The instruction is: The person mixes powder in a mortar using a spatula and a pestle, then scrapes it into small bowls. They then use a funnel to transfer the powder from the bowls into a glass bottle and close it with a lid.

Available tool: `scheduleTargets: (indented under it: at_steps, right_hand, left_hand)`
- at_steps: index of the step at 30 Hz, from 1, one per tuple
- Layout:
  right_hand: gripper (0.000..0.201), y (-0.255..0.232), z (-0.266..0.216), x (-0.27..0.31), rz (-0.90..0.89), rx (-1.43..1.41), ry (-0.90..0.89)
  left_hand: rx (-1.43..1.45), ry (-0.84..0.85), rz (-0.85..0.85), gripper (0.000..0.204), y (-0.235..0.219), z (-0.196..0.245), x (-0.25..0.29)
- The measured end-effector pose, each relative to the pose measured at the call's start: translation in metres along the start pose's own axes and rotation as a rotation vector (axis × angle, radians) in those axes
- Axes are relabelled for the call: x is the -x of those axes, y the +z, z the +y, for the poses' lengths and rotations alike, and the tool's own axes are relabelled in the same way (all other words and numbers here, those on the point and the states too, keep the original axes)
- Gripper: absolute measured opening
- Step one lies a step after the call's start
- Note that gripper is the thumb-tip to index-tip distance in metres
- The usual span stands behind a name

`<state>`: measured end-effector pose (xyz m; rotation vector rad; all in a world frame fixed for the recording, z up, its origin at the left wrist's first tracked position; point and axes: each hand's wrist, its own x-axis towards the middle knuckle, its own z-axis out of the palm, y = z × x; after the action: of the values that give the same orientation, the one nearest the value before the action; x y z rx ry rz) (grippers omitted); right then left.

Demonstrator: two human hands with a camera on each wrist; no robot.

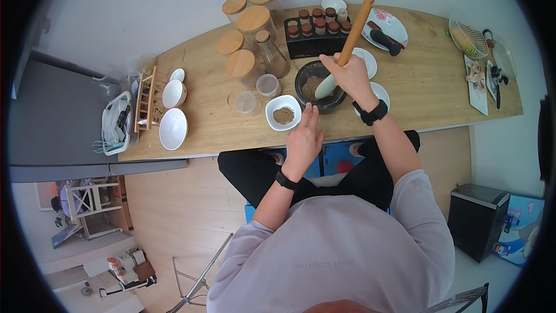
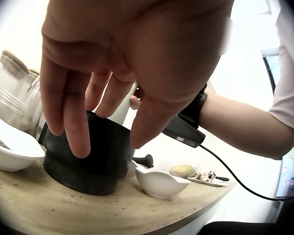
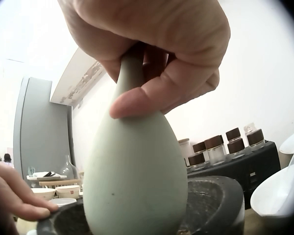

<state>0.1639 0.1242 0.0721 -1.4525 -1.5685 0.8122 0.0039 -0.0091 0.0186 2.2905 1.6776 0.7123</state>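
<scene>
A black stone mortar (image 1: 299, 75) stands near the table's front edge, holding brown ground powder (image 1: 311, 84). My right hand (image 1: 350, 78) grips a pestle low on its long wooden handle (image 1: 358, 26); in the right wrist view, fingers wrap the narrow neck above its pale green head (image 3: 137, 171). That head tilts down into the mortar. My left hand (image 1: 304, 142) rests its straight fingertips at the mortar's near rim, and in the left wrist view these fingers hang over its outer wall (image 2: 88, 171). Left of the mortar sits a white square bowl (image 1: 271, 107) of brown powder.
Wooden-lidded jars (image 1: 255, 20) and a corked bottle (image 1: 272, 58) stand behind left. A black rack (image 1: 315, 47) of small brown-capped jars is behind the mortar. White dishes (image 1: 366, 61) lie right; white bowls (image 1: 174, 129) sit far left. Powder specks dot the table (image 2: 103, 210).
</scene>
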Motion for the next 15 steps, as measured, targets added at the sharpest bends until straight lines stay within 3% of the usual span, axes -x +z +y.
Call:
scheduleTargets:
  at_steps: [2, 3, 7, 15]
  right_hand:
    - [0.048, -0.002, -0.007, 0.008, -0.069, -0.012, 0.102]
    - [0.047, 0.006, 0.001, 0.009, -0.038, 0.012, 0.026]
    - [0.043, 0.015, 0.015, 0.001, 0.02, -0.079, 0.053]
    - [0.029, 0.005, 0.009, -0.003, -0.134, -0.14, -0.159]
  left_hand:
    - [-0.008, -0.01, -0.004, 0.063, 0.003, 0.002, -0.001]
    - [-0.014, -0.006, 0.0, 0.063, 0.004, 0.002, -0.002]
    - [0.015, -0.033, -0.039, 0.062, 0.001, 0.003, 0.0]
    - [0.025, -0.049, -0.04, 0.062, 0.002, 0.004, -0.001]
